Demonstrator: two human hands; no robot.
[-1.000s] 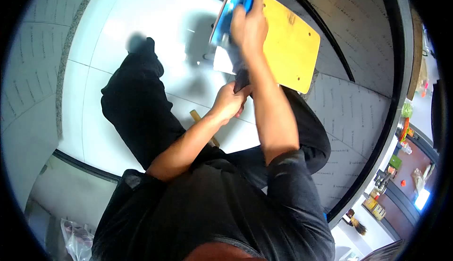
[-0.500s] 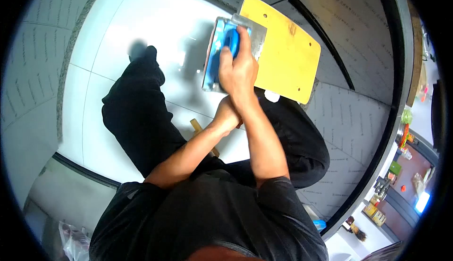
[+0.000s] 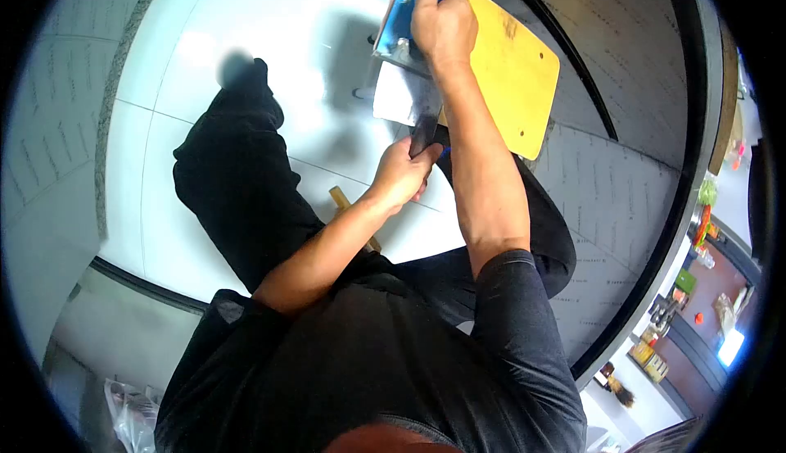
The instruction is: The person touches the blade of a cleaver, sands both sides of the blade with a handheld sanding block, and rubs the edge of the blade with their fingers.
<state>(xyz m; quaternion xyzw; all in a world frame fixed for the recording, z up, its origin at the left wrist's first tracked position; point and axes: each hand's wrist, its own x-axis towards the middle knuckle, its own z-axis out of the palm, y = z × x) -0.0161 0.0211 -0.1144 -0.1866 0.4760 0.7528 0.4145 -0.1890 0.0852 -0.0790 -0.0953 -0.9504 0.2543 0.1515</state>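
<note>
My left hand [image 3: 399, 176] is closed around the dark handle of a cleaver with a wide, bright metal blade [image 3: 403, 97]. The blade points away from me at the left edge of a yellow board [image 3: 516, 72]. My right hand [image 3: 446, 31] grips the blue handle of a flat rectangular block [image 3: 401, 12]. That block lies over the far part of the blade and hides it. Whether its underside touches the steel cannot be seen.
My legs in black trousers [image 3: 233, 166] are spread over a white tiled floor [image 3: 205, 52]. A wooden stick-like piece [image 3: 340, 199] shows between them. Grey patterned panels [image 3: 614, 199] stand at the right, with a cluttered counter [image 3: 647, 383] beyond. A plastic bag [image 3: 131, 412] is at lower left.
My right hand has pushed the blue-handled block away from me, up along the blade, baring the part near the handle. My left hand stays close to its place, slightly farther forward.
</note>
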